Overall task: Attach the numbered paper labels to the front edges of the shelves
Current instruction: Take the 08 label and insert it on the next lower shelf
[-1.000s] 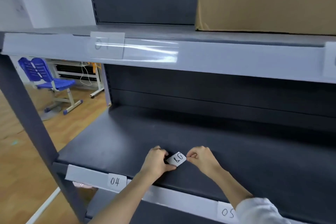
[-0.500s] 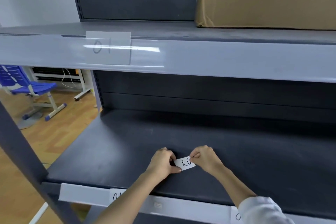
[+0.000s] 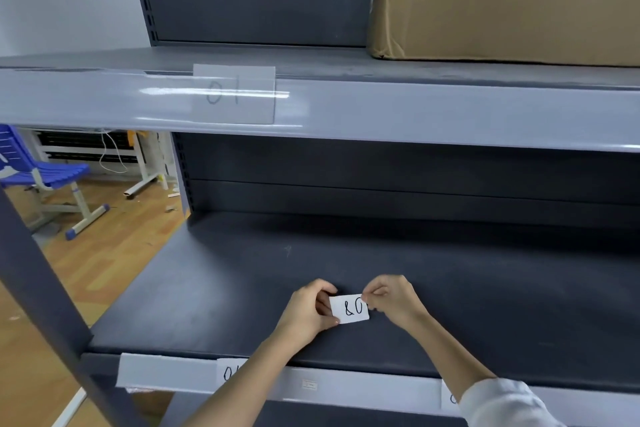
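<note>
Both hands together over the lower shelf: left hand & right hand pinch the paper label by its ends. Better flip it upright, keep it taut, then press onto the front edge.

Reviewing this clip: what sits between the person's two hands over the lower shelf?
In the head view, a small paper label with handwritten digits spans the gap; the left hand and right hand each pinch one end.
</note>
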Demonstrator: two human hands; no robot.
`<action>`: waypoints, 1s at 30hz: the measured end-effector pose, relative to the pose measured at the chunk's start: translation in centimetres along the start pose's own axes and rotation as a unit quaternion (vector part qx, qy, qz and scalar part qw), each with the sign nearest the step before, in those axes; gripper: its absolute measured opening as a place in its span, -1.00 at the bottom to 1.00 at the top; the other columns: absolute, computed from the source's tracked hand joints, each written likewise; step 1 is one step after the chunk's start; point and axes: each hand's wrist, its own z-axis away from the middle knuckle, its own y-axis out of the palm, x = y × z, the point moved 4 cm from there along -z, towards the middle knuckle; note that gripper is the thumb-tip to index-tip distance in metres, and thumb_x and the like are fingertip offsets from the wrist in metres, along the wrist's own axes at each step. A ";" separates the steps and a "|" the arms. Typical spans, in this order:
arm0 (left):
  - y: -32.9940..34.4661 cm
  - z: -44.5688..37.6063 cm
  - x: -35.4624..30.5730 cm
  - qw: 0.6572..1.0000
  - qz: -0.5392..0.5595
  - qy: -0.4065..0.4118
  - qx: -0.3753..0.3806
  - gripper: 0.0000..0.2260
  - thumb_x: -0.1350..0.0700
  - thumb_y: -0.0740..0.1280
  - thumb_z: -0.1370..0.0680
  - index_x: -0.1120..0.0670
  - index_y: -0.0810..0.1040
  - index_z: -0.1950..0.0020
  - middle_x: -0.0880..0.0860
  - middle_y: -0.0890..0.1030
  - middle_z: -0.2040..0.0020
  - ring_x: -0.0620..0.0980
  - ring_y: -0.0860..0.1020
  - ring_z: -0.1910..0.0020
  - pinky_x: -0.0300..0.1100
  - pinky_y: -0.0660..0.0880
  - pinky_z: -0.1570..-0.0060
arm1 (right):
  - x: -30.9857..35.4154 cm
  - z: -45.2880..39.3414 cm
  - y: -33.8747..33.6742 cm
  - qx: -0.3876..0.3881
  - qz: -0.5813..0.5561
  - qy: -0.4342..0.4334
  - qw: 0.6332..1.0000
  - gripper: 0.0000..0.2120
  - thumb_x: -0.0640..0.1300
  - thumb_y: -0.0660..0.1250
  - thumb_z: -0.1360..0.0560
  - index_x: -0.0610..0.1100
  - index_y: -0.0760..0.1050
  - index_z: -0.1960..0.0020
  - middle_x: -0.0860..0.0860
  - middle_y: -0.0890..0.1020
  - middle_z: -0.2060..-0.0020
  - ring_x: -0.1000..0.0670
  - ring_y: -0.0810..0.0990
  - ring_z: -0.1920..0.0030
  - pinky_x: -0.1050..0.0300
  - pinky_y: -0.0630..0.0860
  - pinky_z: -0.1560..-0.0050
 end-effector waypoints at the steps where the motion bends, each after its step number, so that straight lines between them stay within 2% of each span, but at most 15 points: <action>1: -0.1 0.1 0.0 1.000 0.028 -0.001 -0.003 -0.65 0.35 0.44 -0.33 -0.05 0.45 0.11 -0.09 0.51 0.28 -0.18 0.50 0.32 -0.49 0.42 0.28 | 0.1 0.3 -0.2 -0.005 -0.022 -0.001 1.000 -0.92 -0.30 0.35 -0.42 -0.16 0.57 0.20 0.04 0.58 0.39 0.14 0.54 0.39 0.43 0.45 0.37; 3: -0.2 0.3 0.0 0.997 0.077 -0.002 -0.009 -0.67 0.38 0.42 -0.34 0.00 0.49 0.06 -0.05 0.55 0.28 -0.16 0.51 0.32 -0.50 0.43 0.27 | 0.0 1.0 -0.6 -0.016 -0.039 -0.009 0.999 -0.91 -0.32 0.34 -0.42 -0.19 0.61 0.16 0.05 0.58 0.41 0.16 0.53 0.41 0.44 0.46 0.37; 6: 0.5 1.1 -0.2 0.994 0.108 -0.009 -0.022 -0.72 0.37 0.39 -0.38 0.18 0.53 -0.06 0.04 0.60 0.24 -0.14 0.53 0.29 -0.54 0.43 0.28 | -0.5 2.4 -1.2 -0.044 -0.065 -0.008 0.997 -0.77 -0.32 0.35 -0.41 -0.07 0.57 0.35 0.09 0.56 0.51 0.25 0.51 0.52 0.42 0.44 0.40; 8: 1.3 2.4 -0.5 0.992 0.119 -0.018 -0.037 -0.77 0.34 0.38 -0.41 0.20 0.54 -0.05 0.04 0.61 0.24 -0.16 0.54 0.30 -0.56 0.42 0.31 | -1.0 3.8 -1.6 -0.059 -0.085 -0.003 0.995 -0.75 -0.34 0.34 -0.42 -0.07 0.55 0.37 0.12 0.54 0.54 0.26 0.50 0.55 0.45 0.42 0.46; 10: 2.4 4.0 -1.1 0.990 0.128 -0.033 -0.041 -0.81 0.32 0.37 -0.42 0.23 0.56 -0.02 0.03 0.61 0.26 -0.24 0.55 0.37 -0.56 0.41 0.35 | -1.6 5.4 -2.1 -0.067 -0.093 0.001 0.993 -0.71 -0.35 0.34 -0.42 -0.05 0.54 0.39 0.14 0.54 0.57 0.23 0.51 0.53 0.44 0.43 0.45; 12: 3.5 5.7 -1.8 0.987 0.145 -0.047 -0.041 -0.84 0.34 0.36 -0.42 0.28 0.57 0.00 0.01 0.60 0.30 -0.32 0.54 0.48 -0.53 0.44 0.39 | -2.1 7.4 -2.7 -0.064 -0.099 -0.001 0.993 -0.70 -0.33 0.34 -0.42 -0.02 0.54 0.40 0.10 0.56 0.54 0.13 0.53 0.44 0.35 0.49 0.34; 15: 5.2 8.9 -3.4 0.982 0.168 -0.058 -0.059 -0.86 0.35 0.35 -0.42 0.28 0.59 0.04 0.00 0.58 0.33 -0.31 0.53 0.51 -0.53 0.44 0.42 | -2.9 11.2 -3.9 -0.047 -0.113 -0.001 0.992 -0.73 -0.32 0.33 -0.43 -0.05 0.53 0.38 0.00 0.58 0.43 0.03 0.53 0.36 0.17 0.50 0.21; 18: 8.1 13.0 -4.4 0.977 0.188 -0.078 -0.062 -0.87 0.36 0.33 -0.44 0.26 0.59 0.04 0.03 0.59 0.32 -0.14 0.54 0.38 -0.49 0.47 0.38 | -4.9 15.6 -4.7 -0.039 -0.116 0.010 0.992 -0.73 -0.33 0.32 -0.44 -0.06 0.51 0.38 0.01 0.57 0.42 0.05 0.53 0.37 0.25 0.50 0.24; 21: 11.5 17.5 -5.2 0.977 0.183 -0.092 -0.053 -0.85 0.37 0.30 -0.43 0.25 0.60 0.06 0.11 0.57 0.30 -0.02 0.50 0.32 -0.35 0.46 0.30 | -7.8 20.2 -5.2 -0.025 -0.115 0.027 0.993 -0.70 -0.34 0.28 -0.43 -0.06 0.52 0.41 -0.03 0.57 0.42 -0.04 0.50 0.33 0.13 0.47 0.20; 23: 13.3 20.3 -5.5 0.977 0.178 -0.105 -0.052 -0.85 0.37 0.29 -0.44 0.20 0.61 0.09 0.08 0.58 0.31 -0.05 0.50 0.33 -0.35 0.46 0.29 | -9.4 23.0 -5.5 -0.023 -0.098 0.043 0.994 -0.69 -0.31 0.27 -0.42 -0.04 0.54 0.43 -0.04 0.59 0.40 -0.04 0.51 0.29 0.07 0.49 0.16; 26: 15.3 23.6 -5.8 0.966 0.215 -0.120 -0.077 -0.88 0.34 0.31 -0.45 0.14 0.58 0.15 0.02 0.58 0.36 -0.17 0.52 0.43 -0.46 0.46 0.39 | -10.8 26.4 -5.7 -0.029 -0.108 0.062 0.992 -0.70 -0.31 0.26 -0.42 -0.05 0.55 0.42 -0.04 0.60 0.40 -0.03 0.51 0.29 0.09 0.49 0.16; 28: 16.9 25.1 -5.7 0.953 0.254 -0.138 -0.089 -0.93 0.30 0.33 -0.46 0.18 0.60 0.15 0.05 0.56 0.38 -0.11 0.50 0.42 -0.43 0.45 0.39 | -11.4 28.1 -5.7 -0.047 -0.141 0.085 0.985 -0.68 -0.32 0.24 -0.42 -0.07 0.55 0.45 -0.03 0.59 0.41 -0.02 0.50 0.29 0.10 0.46 0.15; 30: 18.8 26.4 -5.7 0.940 0.297 -0.152 -0.070 -0.91 0.29 0.34 -0.46 0.25 0.62 0.08 0.06 0.56 0.36 -0.06 0.49 0.38 -0.41 0.46 0.38 | -11.9 29.3 -5.5 -0.068 -0.174 0.106 0.977 -0.66 -0.34 0.22 -0.42 -0.09 0.56 0.46 -0.05 0.59 0.42 -0.02 0.48 0.28 0.10 0.43 0.15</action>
